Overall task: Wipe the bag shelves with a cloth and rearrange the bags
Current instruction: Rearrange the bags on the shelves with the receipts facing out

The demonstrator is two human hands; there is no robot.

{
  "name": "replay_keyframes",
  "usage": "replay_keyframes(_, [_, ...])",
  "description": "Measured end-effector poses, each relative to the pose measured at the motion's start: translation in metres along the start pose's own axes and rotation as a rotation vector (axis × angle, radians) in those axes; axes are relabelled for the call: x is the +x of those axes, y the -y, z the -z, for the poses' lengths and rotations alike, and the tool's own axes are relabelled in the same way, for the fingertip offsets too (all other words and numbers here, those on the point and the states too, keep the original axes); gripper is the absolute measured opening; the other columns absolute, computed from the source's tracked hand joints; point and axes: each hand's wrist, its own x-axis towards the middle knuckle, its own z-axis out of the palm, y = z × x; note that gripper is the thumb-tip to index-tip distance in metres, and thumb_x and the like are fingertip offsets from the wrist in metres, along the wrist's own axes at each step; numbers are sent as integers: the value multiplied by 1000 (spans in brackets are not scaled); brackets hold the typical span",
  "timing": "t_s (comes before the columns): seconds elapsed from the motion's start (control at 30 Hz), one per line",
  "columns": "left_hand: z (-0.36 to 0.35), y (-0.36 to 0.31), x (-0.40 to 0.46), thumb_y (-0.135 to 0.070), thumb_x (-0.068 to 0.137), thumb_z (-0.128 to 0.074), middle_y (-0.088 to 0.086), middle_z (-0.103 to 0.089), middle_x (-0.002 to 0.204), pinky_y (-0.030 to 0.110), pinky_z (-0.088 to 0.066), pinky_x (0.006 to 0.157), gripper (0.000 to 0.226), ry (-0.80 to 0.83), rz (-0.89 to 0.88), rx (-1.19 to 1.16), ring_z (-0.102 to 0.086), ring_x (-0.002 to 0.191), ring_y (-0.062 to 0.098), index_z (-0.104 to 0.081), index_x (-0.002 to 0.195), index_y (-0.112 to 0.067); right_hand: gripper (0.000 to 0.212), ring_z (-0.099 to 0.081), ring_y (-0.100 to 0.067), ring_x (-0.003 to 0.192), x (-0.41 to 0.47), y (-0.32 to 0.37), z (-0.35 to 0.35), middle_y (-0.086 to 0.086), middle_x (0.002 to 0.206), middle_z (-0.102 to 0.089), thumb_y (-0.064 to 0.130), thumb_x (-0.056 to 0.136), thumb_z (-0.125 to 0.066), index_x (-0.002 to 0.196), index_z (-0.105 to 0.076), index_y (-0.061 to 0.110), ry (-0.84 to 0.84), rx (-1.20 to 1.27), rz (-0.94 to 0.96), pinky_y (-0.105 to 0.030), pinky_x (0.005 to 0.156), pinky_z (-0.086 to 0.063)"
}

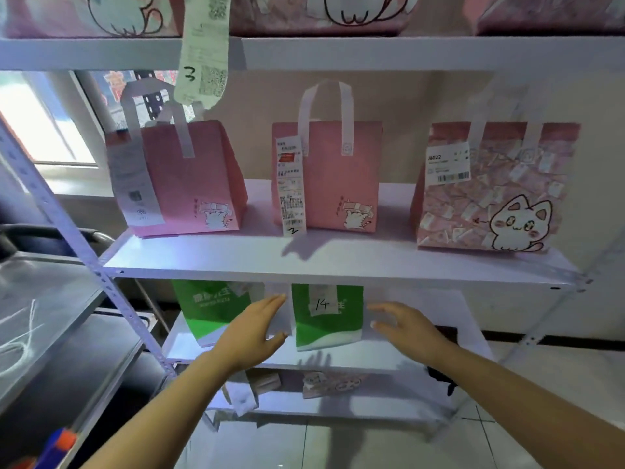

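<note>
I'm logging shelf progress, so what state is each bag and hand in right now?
Left pink bag: upright, receipt hanging on its front.
Middle pink bag: upright, handles raised, long receipt marked 2.
Cat-print bag: upright, barcode label on front.
Green bag marked 14: upright on the lower shelf, between the hands.
Other green bag: upright, left of it.
Left hand: fingers straight, holding nothing.
Right hand: open, holding nothing.

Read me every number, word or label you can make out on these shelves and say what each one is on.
"3": handwritten on the long receipt hanging from the top shelf.
"2": handwritten at the foot of the middle pink bag's receipt.
"J8022": white label on the cat bag.
"14": paper tag on the right green bag.
Other receipt print, the QR codes and the left green bag's lettering: too blurred.
</note>
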Motion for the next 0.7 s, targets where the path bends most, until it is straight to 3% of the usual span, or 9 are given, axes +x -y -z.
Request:
replay_keyframes(0.3, [-17, 45, 1, -42, 93, -49, -3, -23, 157, 26, -20, 114, 69, 92, -33, -3, -22, 142, 15, -16, 151, -24, 38, -46, -16, 128, 10, 2, -44, 3, 136, -53, 22, 92, -57, 130, -55, 23, -25, 40, -83, -31, 106, -37])
replay_keyframes(0.47, [15, 38, 15, -42, 92, -49, -4, -31, 153, 24, -24, 110, 64, -22, -153, -22, -30, 139, 15, -24, 148, -25, 39, -44, -7, 118, 27, 25, -11, 9, 130, -49, 21, 93, -58, 131, -52, 24, -138, 85, -8, -22, 96, -34])
replay_keyframes(0.6, [56, 29, 44, -41, 90, -53, -4, -40, 147, 26, -33, 103, 62, -149, -111, -105, -43, 128, 18, -31, 146, -23, 39, -49, -10, 120, 58, 45, 39, 6, 128, -54, 19, 92, -58, 130, -53, 24, -288, 168, 49, -29, 100, -39])
replay_keyframes(0.7, [79, 27, 73, -39, 90, -54, 1, -38, 149, 30, -31, 107, 65, -198, -22, -115, -37, 134, 19, -31, 146, -18, 38, -55, -18, 113, 82, 58, 69, -2, 121, -59, 17, 90, -60, 128, -55, 19, -348, 261, 19, -39, 102, -43])
